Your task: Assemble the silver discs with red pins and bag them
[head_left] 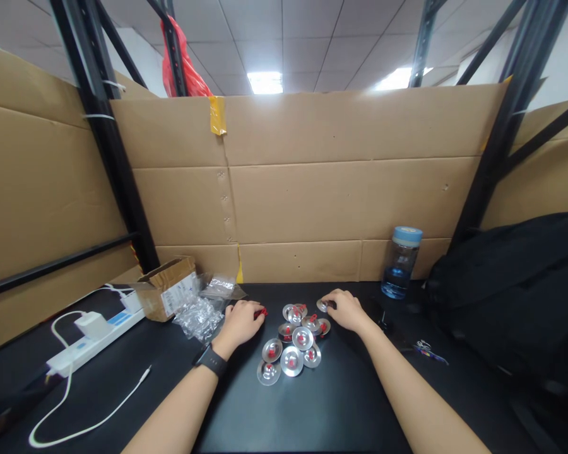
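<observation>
Several round silver metal discs with red centres (292, 361) lie in a loose, partly overlapping group on the black table (312, 416). My left hand (241, 323), below which a dark watch sits on the wrist, is closed on a small red piece (261, 312) left of the group. At the group's upper right, my right hand (344, 309) has its fingers closed on the edge of a single silver disc (322, 305), which looks tilted or flat; its far part is hidden by the fingers.
Crumpled clear plastic bags (199, 318) and an open cardboard box (166, 293) lie left, beside a white power strip (97, 337) with a cable. A blue-lidded bottle (400, 263), keys (428, 352) and a black bag (515, 296) are right. Cardboard walls (303, 202) stand behind.
</observation>
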The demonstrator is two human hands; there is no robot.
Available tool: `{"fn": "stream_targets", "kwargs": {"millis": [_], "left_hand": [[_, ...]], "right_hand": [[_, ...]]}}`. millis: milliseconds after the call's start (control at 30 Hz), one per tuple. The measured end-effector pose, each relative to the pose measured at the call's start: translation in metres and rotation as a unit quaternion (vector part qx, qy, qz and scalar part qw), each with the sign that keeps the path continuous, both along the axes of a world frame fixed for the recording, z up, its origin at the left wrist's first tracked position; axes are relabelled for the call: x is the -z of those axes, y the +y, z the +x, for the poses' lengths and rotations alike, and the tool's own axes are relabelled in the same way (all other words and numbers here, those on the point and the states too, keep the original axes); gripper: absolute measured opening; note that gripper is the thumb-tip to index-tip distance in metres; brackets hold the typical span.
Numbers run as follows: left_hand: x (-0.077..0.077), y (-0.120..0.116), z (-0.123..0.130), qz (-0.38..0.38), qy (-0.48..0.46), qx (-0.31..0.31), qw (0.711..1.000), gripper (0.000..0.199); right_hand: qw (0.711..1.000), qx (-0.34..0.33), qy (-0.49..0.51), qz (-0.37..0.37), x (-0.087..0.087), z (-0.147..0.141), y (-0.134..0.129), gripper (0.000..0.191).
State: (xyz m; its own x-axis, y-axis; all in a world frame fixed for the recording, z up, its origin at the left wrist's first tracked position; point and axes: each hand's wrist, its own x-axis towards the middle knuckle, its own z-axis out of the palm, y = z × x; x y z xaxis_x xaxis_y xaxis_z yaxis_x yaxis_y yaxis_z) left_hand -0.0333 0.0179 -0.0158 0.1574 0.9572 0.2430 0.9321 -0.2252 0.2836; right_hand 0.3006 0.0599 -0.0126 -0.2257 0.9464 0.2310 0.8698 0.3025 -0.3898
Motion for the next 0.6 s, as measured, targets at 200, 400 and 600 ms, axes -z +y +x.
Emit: {"fn": "stream_targets", "kwargs": {"millis": [200,400,600], "left_hand": [[0.002,0.0,0.001,0.017,-0.024,0.004,1.0,0.029],[-0.003,-0.004,0.003,0.046,-0.071,0.03,0.996,0.025],[-0.017,-0.016,0.02,0.058,-0.137,0.157,0.976,0.02]], "right_hand": [[0.993,-0.117,0.028,-0.014,-0.01,-0.017,-0.015,0.018],[0.988,-0.136,0.07,0.002,-0.011,-0.022,-0.018,0.007],[0.971,-0.165,0.169,0.046,-0.026,-0.031,-0.026,0.009]]}}
